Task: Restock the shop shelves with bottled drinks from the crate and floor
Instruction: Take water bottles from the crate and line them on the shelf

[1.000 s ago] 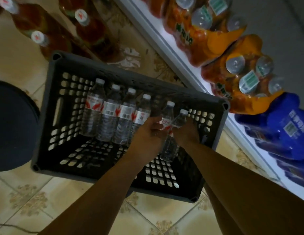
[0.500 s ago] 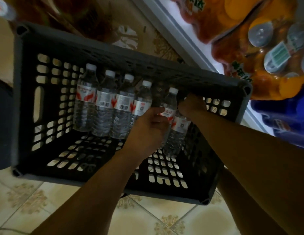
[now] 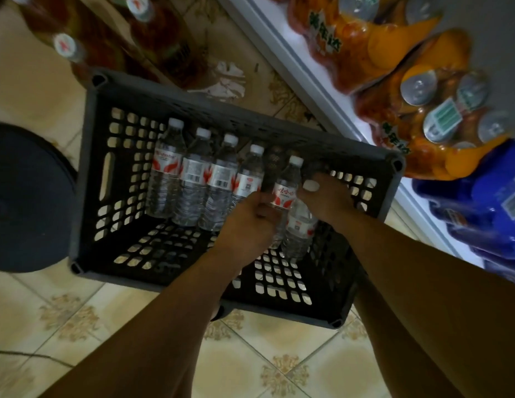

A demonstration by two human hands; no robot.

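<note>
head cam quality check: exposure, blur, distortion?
Head view: dim overall, forearms and crate interior underexposed; white shelf edge is brightest, near clipping. Wide-angle bends that edge. Orange can packs and blue packs smear toward the right border. Water bottle labels in the crate stay fairly sharp; left hand and right hand look soft.

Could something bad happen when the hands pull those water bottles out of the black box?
Maybe. The right hand holds its clear plastic water bottle near the cap, so it could slip back into the black slotted plastic crate. The left hand works close beside the standing bottle row, which might topple.
</note>
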